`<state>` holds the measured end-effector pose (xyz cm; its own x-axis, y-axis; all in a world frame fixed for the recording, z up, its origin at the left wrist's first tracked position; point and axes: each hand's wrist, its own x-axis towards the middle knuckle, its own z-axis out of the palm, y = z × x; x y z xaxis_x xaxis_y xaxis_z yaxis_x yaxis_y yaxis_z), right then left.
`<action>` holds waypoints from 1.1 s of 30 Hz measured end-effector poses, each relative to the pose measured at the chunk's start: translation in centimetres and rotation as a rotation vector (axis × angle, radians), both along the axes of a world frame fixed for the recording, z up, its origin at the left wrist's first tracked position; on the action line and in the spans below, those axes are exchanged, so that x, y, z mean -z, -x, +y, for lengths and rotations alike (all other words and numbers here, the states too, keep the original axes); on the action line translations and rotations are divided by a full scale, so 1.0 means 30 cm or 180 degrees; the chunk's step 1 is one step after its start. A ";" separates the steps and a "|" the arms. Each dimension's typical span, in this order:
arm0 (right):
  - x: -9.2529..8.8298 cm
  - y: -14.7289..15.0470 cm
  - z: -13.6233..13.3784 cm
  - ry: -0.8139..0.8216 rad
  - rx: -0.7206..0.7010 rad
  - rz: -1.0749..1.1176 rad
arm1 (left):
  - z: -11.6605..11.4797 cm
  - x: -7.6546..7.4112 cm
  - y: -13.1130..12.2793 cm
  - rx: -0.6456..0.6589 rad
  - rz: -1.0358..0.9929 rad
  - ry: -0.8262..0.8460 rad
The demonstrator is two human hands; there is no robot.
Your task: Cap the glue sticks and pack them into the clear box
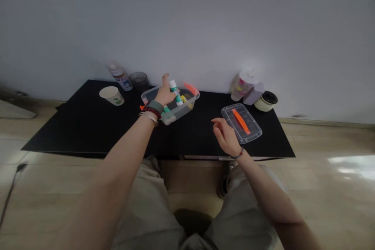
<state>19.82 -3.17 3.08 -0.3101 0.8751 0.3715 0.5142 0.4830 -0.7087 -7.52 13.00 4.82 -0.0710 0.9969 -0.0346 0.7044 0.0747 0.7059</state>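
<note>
My left hand [165, 94] is over a clear plastic box [178, 115], its thumb and fingers spread. A white and green tube [176, 93] stands tilted in the box beside the fingertips; whether they touch it I cannot tell. A yellow item [186, 100] and another green and white one [166, 109] lie in the box. My right hand [225, 136] hovers near the table's front edge, left of a clear lid [252, 124] with an orange handle [241, 121]. Its fingers are loosely curled and apart, with nothing in them.
Left of the box are a paper cup [112, 96], a spray bottle [121, 77] and a dark cup [139, 81]. Behind the lid stand a patterned plastic cup [240, 88], a pale box [253, 93] and a cream pot [264, 104]. All rest on the black table [82, 125] against a wall.
</note>
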 end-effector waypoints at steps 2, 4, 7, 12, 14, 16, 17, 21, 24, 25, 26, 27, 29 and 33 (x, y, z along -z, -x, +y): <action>-0.007 0.004 -0.001 -0.0018 -0.0016 -0.0108 | 0.020 0.026 0.001 0.0052 0.0400 0.0306; -0.011 0.006 0.000 -0.0040 -0.0025 -0.0174 | 0.026 0.047 -0.001 0.0104 0.0617 0.0602; -0.013 0.006 0.001 -0.0101 -0.0067 -0.0253 | 0.028 0.072 0.002 0.0212 0.0936 0.0838; -0.011 0.002 0.000 -0.0127 -0.0087 -0.0425 | 0.021 0.100 0.017 0.0385 0.1507 0.0768; -0.013 0.002 0.002 -0.0146 -0.0076 -0.0459 | 0.016 0.105 0.021 0.0384 0.1617 0.0771; -0.017 0.002 0.005 -0.0180 -0.0073 -0.0467 | 0.015 0.105 0.022 0.0413 0.1711 0.0792; -0.018 0.002 0.006 -0.0201 -0.0074 -0.0465 | 0.016 0.103 0.021 0.0422 0.1753 0.0798; -0.020 -0.002 0.010 -0.0245 -0.0080 -0.0494 | 0.028 0.072 0.000 0.0439 0.1878 0.0791; -0.018 -0.010 0.009 -0.0220 -0.0066 -0.0528 | 0.008 0.023 -0.028 0.0452 0.1867 0.0726; -0.018 -0.013 0.009 -0.0220 -0.0060 -0.0528 | -0.012 0.004 -0.037 0.0506 0.1815 0.0669; -0.018 -0.016 0.008 -0.0224 -0.0056 -0.0525 | -0.039 -0.013 -0.043 0.0595 0.1750 0.0608; -0.018 -0.020 0.008 -0.0233 -0.0051 -0.0520 | -0.073 -0.027 -0.048 0.0706 0.1692 0.0564; -0.020 -0.026 0.009 -0.0246 -0.0042 -0.0516 | -0.151 -0.040 -0.050 0.0903 0.1706 0.0538; -0.025 -0.039 0.016 -0.0254 0.0009 -0.0570 | -0.286 -0.009 -0.037 0.0813 0.2240 0.0316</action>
<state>21.00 -2.70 3.83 -0.3750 0.8461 0.3788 0.6301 0.5324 -0.5653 -6.42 4.43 5.08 0.1235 0.9798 -0.1570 0.9904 -0.1117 0.0815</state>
